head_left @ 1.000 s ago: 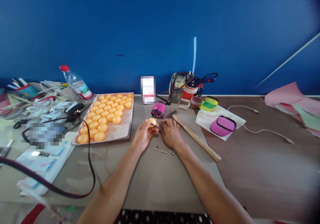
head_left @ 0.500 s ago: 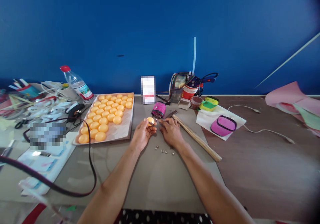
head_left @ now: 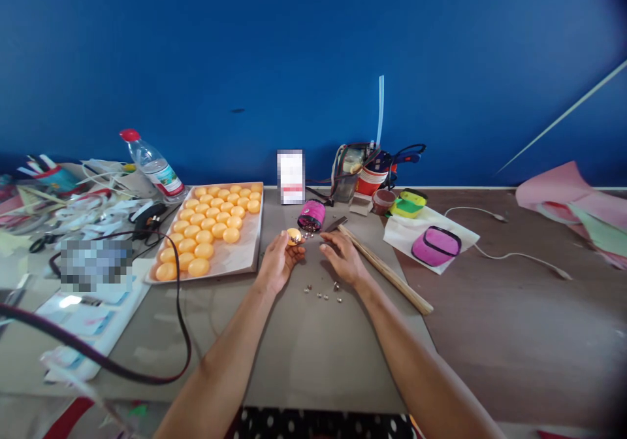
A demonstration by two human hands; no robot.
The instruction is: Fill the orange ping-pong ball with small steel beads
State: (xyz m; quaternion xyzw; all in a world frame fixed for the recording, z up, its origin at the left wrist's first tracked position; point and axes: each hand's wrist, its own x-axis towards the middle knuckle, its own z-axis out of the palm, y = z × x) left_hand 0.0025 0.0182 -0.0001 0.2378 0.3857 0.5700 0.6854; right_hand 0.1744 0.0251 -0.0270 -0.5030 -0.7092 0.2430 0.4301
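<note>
Stud-fitting seems the step in hand: left hand (head_left: 278, 264) pinches an orange ball (head_left: 294, 236) just above the desk (head_left: 304, 354). Right hand (head_left: 343, 260) hovers loosely spread and empty near loose studs (head_left: 321, 291). Lifting one calls for a fine fingertip pinch.

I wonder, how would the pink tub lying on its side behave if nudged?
The pink tub looks round, so it would probably roll. Small metal bits sit at its mouth, so more may spill.

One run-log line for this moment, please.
left hand: holds orange ball | right hand: beside small metal studs, hold unclear | nearby: tipped pink jar, tray of orange balls
</note>
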